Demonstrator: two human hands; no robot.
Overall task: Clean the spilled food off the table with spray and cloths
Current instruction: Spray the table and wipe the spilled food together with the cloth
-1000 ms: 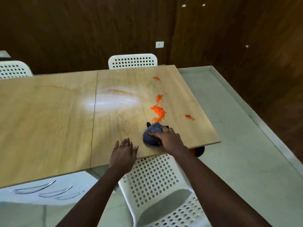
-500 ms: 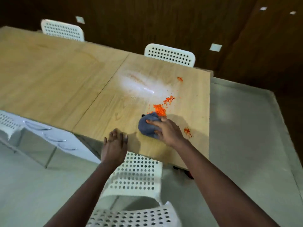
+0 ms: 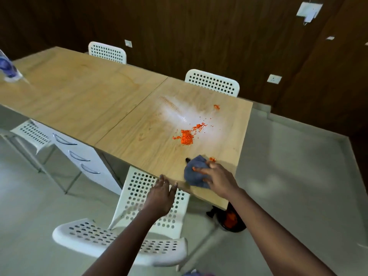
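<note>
- My right hand [image 3: 216, 179] rests on top of the bunched blue cloth [image 3: 194, 174], fingers spread over it and curled round its far side, pressing it onto the table [image 3: 83, 100] close to the near edge, toward the right-hand corner.
- My left hand [image 3: 160, 193] hangs just off that same near edge, holding nothing; its fingers are straight and loose, tips about level with the table's lip.
- The main heap of orange spilled food [image 3: 187, 136] lies farther in from the cloth, toward the middle of the right-hand tabletop, with looser grains trailing toward the far edge.
- A few orange bits [image 3: 212, 159] sit just beside my right fingertips.
- A wet, shiny patch [image 3: 177, 112] spreads beyond the heap.
- A blurred spray bottle [image 3: 9, 67] stands at the far left end of the table.
- A white perforated chair [image 3: 139, 226] sits below my left arm.
</note>
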